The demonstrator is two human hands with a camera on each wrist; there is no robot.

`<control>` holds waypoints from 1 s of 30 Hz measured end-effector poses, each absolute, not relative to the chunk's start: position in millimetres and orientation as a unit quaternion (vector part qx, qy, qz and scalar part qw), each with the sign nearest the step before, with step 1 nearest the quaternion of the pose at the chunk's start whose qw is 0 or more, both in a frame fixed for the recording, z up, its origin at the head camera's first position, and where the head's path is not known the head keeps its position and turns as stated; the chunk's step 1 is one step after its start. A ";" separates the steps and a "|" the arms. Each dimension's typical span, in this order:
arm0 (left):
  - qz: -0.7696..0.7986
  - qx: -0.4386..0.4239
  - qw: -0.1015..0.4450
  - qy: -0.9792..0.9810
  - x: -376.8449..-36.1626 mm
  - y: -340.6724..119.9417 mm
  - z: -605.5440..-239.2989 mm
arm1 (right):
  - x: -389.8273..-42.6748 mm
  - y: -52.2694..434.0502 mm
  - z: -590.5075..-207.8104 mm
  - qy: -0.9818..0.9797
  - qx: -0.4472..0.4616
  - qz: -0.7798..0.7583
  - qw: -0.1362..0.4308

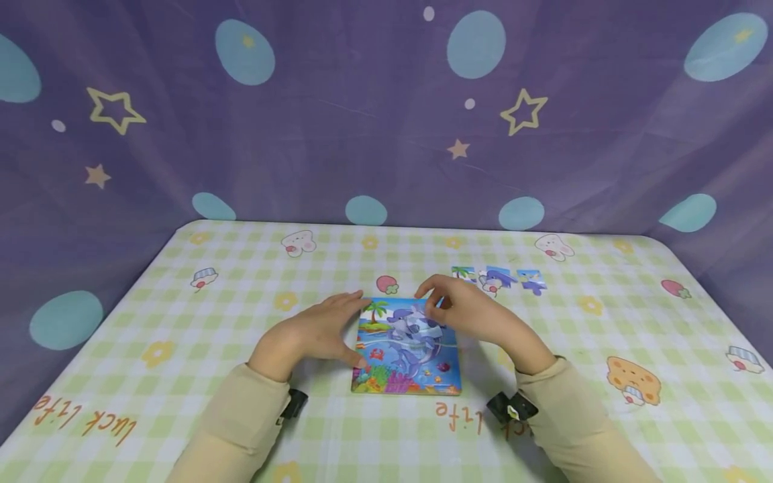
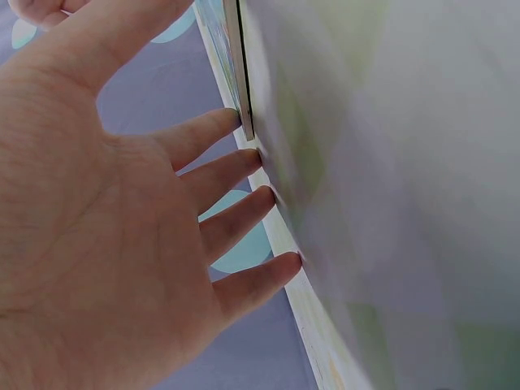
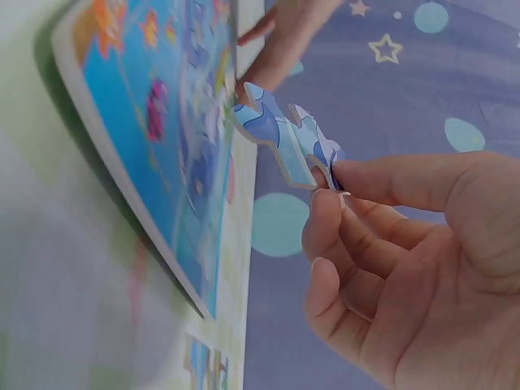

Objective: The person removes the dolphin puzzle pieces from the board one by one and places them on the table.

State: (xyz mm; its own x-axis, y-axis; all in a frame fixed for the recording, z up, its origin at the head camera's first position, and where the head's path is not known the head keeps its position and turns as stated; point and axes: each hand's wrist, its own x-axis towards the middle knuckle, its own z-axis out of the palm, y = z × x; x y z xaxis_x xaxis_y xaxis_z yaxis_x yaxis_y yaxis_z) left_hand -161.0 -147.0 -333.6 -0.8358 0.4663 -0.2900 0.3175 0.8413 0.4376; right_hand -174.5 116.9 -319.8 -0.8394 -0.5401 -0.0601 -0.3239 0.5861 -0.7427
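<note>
A jigsaw puzzle (image 1: 398, 365) with dolphins, a palm tree, a crab and coral lies flat in front of me. My left hand (image 1: 311, 332) is at its left side, thumb over the lower left edge and index fingertip by the upper left corner. Its other fingers are spread, tips against the tablecloth in the left wrist view. My right hand (image 1: 471, 310) pinches a blue-and-white jigsaw piece (image 3: 280, 138) between thumb and fingers, above the puzzle's upper right part. In the right wrist view the piece is tilted and raised off the puzzle.
Behind my right hand, three loose jigsaw pieces lie in a row: one with a palm tree (image 1: 463, 272), one with a dolphin (image 1: 498, 276) and a blue one (image 1: 531, 280). The checked tablecloth (image 1: 229, 322) reaches back to a purple curtain (image 1: 362, 134).
</note>
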 end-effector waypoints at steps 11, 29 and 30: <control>0.185 0.201 0.201 0.941 -161.6 -145.2 -334.3 | -184.3 145.4 -309.4 0.871 -0.251 -0.402 0.126; 0.184 0.208 0.198 0.940 -161.6 -145.8 -335.7 | -196.7 188.9 -303.6 0.877 -0.236 -0.404 0.109; 0.185 0.208 0.197 0.940 -161.5 -145.7 -335.7 | -197.3 190.8 -303.8 0.878 -0.234 -0.403 0.110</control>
